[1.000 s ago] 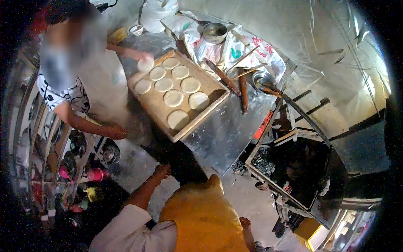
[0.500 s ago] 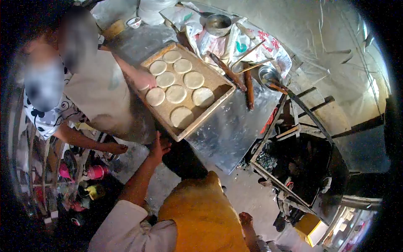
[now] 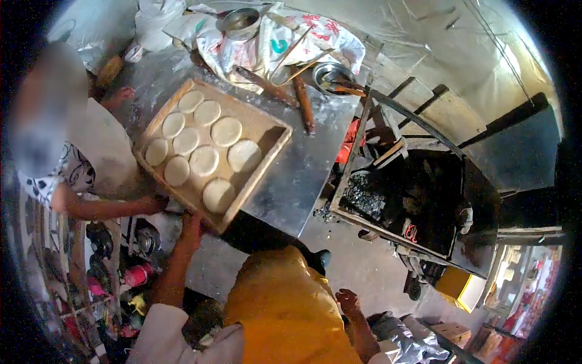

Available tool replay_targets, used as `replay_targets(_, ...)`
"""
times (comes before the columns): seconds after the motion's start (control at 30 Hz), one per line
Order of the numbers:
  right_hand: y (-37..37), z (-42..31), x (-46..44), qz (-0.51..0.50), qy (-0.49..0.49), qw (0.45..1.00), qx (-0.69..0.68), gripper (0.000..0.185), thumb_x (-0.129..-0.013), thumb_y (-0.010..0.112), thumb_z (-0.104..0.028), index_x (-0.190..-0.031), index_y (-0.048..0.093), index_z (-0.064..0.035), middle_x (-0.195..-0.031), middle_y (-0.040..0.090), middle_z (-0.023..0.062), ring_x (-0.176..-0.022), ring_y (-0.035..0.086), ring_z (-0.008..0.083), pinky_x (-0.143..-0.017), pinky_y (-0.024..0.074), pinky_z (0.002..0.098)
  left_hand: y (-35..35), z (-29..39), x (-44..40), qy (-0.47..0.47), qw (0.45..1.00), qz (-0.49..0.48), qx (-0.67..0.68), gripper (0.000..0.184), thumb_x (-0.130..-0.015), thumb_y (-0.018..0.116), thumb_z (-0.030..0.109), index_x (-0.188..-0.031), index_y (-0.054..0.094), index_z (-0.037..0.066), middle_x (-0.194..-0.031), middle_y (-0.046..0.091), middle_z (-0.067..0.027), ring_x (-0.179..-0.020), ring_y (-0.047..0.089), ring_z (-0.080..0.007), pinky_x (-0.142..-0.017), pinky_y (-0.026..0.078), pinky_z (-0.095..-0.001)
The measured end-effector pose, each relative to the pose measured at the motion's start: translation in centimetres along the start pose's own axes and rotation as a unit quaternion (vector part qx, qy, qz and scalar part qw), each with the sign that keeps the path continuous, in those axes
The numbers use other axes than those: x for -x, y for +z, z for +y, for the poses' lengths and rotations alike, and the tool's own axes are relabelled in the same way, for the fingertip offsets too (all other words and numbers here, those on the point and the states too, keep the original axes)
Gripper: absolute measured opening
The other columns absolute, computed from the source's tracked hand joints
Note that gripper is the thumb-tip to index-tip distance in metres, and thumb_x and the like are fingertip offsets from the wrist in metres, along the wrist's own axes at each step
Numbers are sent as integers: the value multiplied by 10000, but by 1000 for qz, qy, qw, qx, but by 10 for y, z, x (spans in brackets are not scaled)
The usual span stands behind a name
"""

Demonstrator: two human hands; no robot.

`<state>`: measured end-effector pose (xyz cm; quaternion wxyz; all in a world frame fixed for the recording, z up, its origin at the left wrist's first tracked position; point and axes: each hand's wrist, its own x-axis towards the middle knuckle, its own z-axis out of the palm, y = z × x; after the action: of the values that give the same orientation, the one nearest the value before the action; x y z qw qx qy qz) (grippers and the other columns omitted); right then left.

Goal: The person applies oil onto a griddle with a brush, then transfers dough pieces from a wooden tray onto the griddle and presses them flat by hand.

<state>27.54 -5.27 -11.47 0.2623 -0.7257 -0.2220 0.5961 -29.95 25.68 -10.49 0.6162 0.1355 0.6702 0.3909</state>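
Note:
A wooden tray (image 3: 260,175) holding several flat round dough pieces (image 3: 204,161) sits tilted across the left part of the metal table, its near corner past the edge. My left hand (image 3: 192,225) grips the tray's near side, fingers partly hidden beneath the rim. Low beside the yellow apron (image 3: 285,309), my right hand (image 3: 348,301) hangs empty with its fingers loosely bent and apart. A person (image 3: 97,139) stands at the left, one hand (image 3: 159,204) by the tray's left corner and the other (image 3: 121,95) over the table.
Rolling pins (image 3: 302,100), a metal bowl (image 3: 333,77), a pan (image 3: 240,23) and white sacks (image 3: 285,42) lie at the back of the metal table (image 3: 279,197). A dark framed stove pit (image 3: 418,200) stands at the right. Shelves with pots (image 3: 147,238) are at the left.
The tray has shifted towards me relative to the table. My left hand has gone from beside the tray to its near edge. The other person's hand has left the dough. The view has turned right.

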Motion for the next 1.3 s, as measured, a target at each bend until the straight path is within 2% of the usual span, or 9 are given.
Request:
replay_targets(0.3,-67,-57,-79,-99,-115,986,-65,367,-1020,638,-204,-1326,601,-3,-1126,706,172,-930,707,212,-828,567,356,180,-179,144,-25,991,-89,100,450,-926,739,255,-1282,535,72,-1144,622,-74,-1006,658,-236,-849,583,-425)
replay_targets(0.4,-57,-139,-82,-101,-189,968,131,525,-1042,604,-295,-1481,453,-51,-1163,685,174,-948,693,212,-818,548,359,257,-167,188,-97,977,-161,95,355,-950,711,213,-1235,585,43,-1146,655,-84,-1031,657,-229,-875,575,-413)
replay_targets(0.5,-35,-199,-88,-149,-211,959,115,585,-1035,611,-285,-1520,384,-47,-1128,692,170,-948,694,217,-794,549,344,303,-182,204,108,923,-293,-227,245,-982,668,189,-1168,631,34,-1105,684,-91,-1014,660,-232,-904,566,-399)
replay_targets(0.7,-29,-210,-112,-83,-313,932,162,518,-1032,600,-226,-1465,424,-2,-1026,722,171,-888,702,220,-750,566,379,319,-198,178,100,941,-291,-138,272,-1005,646,234,-1198,616,45,-1145,677,-94,-1055,654,-254,-919,568,-419)
replay_targets(0.77,-16,-200,-112,-70,-323,934,137,509,-1030,604,-224,-1454,434,2,-1005,724,173,-874,704,219,-732,567,380,306,-224,156,-247,901,-211,289,297,-1020,633,269,-1213,607,44,-1145,683,-85,-1079,648,-238,-860,584,-421)
replay_targets(0.93,19,-185,-97,-66,-269,950,147,633,-1004,646,-191,-1515,310,-26,-1066,714,199,-935,700,272,-801,556,393,259,-103,184,-311,917,-235,85,306,-1023,620,276,-1224,602,47,-1141,688,-97,-1082,649,-222,-812,579,-398)
replay_targets(1.1,65,-190,-72,-53,-176,968,-173,707,-992,614,-70,-1574,213,-38,-1162,672,181,-1010,672,253,-862,566,392,247,-2,89,140,880,-365,-270,267,-992,600,161,-1222,604,25,-1065,692,-146,-995,674,-262,-829,553,-405)
replay_targets(1.23,52,-216,-40,2,-60,997,-46,676,-967,590,-12,-1566,277,-19,-1251,639,167,-1053,648,233,-896,556,367,344,140,-3,567,611,-214,-510,299,-958,551,-9,-1252,605,8,-1220,645,-162,-1163,612,-355,-1041,471,-460)
replay_targets(1.3,49,-184,-36,25,-127,979,-158,660,-967,599,-24,-1557,303,-8,-1252,633,140,-1063,630,220,-901,546,357,383,170,-60,608,529,-222,-549,359,-908,623,82,-1266,611,50,-1287,631,-139,-1237,594,-356,-1011,481,-489)
